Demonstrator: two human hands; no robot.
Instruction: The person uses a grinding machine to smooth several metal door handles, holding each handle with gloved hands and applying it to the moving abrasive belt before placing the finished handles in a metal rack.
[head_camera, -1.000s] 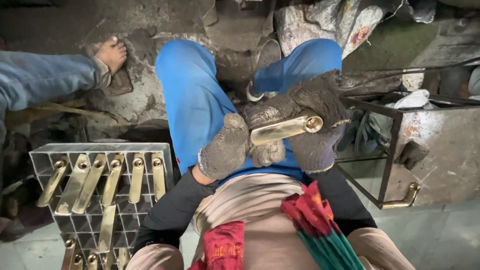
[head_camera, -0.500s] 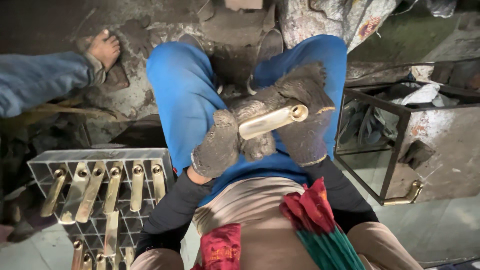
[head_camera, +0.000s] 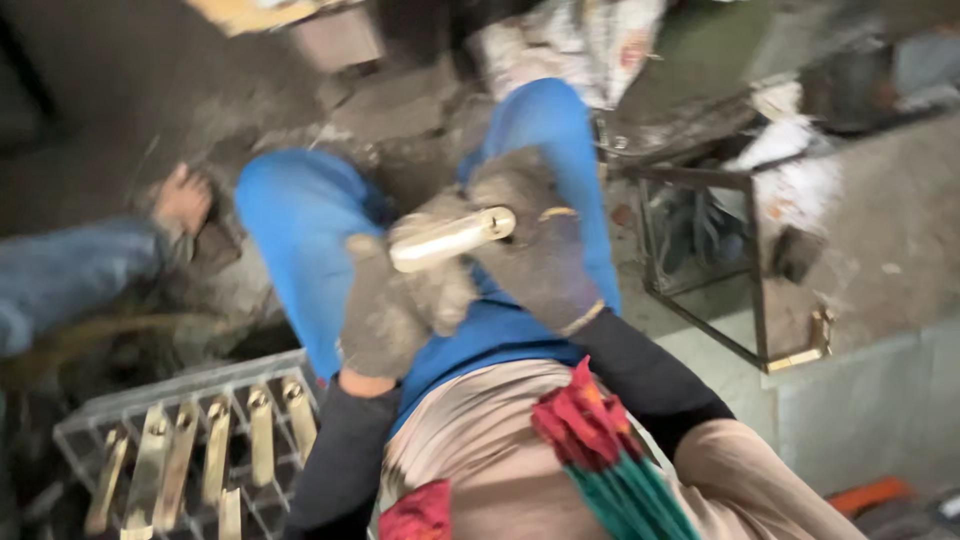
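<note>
Both my hands wear dirty grey work gloves and meet over my lap, above my blue trousers (head_camera: 300, 230). My right hand (head_camera: 540, 250) is closed around one end of a shiny brass handle-shaped part (head_camera: 450, 238), which lies almost level and points right. My left hand (head_camera: 385, 305) grips a wad of grey cloth (head_camera: 435, 290) pressed against the underside of the part. The frame is blurred by motion.
A metal wire crate (head_camera: 190, 385) at lower left holds several similar brass parts (head_camera: 215, 450). Another person's jeans leg and bare foot (head_camera: 180, 200) reach in from the left. A dark metal frame (head_camera: 750, 260) with one brass part (head_camera: 810, 345) stands at right. Rubble lies ahead.
The view has swung so the hands sit nearer the centre and the crate lower left. The brass part has levelled out a little in my hands; both grips are unchanged.
</note>
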